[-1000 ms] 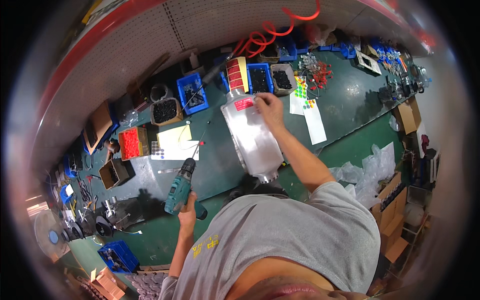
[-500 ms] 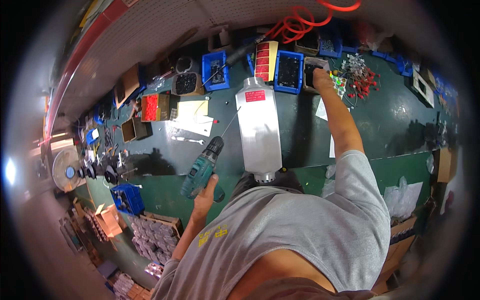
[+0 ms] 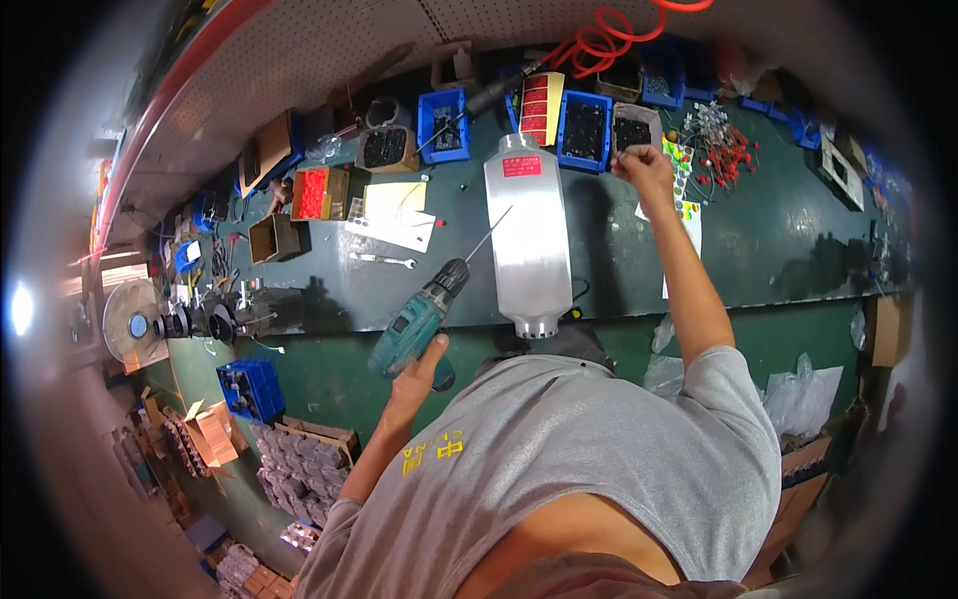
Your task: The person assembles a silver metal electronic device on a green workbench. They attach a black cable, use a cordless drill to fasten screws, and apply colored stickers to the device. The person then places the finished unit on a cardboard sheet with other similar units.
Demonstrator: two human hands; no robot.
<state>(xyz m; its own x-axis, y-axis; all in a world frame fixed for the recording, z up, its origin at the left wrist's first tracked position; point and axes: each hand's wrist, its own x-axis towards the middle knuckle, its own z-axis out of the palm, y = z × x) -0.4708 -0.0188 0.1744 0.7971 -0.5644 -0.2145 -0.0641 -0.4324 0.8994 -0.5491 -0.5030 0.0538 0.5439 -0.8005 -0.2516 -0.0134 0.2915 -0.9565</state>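
My left hand [image 3: 415, 377] grips the handle of a green cordless drill [image 3: 411, 335], whose long thin bit points up and right, its tip seen against the silver metal housing [image 3: 534, 250]. The housing lies lengthwise across the bench's front edge, with a red label near its far end. Just in front of a small cardboard box of black parts [image 3: 632, 132], my right hand [image 3: 649, 178] has its thumb and fingers pinched together. Whatever it holds is too small to make out.
Blue bins [image 3: 584, 130] of small hardware line the back of the bench. A wrench [image 3: 383, 260] and paper sheets [image 3: 391, 228] lie left of the housing. Red-tipped wired parts [image 3: 723, 150] are heaped at the right. A coiled red hose [image 3: 609, 40] hangs above.
My right hand has come out of the cardboard box and back toward me, fingers pinched. The drill in my left hand has shifted up and right, its bit now overlapping the housing in view.
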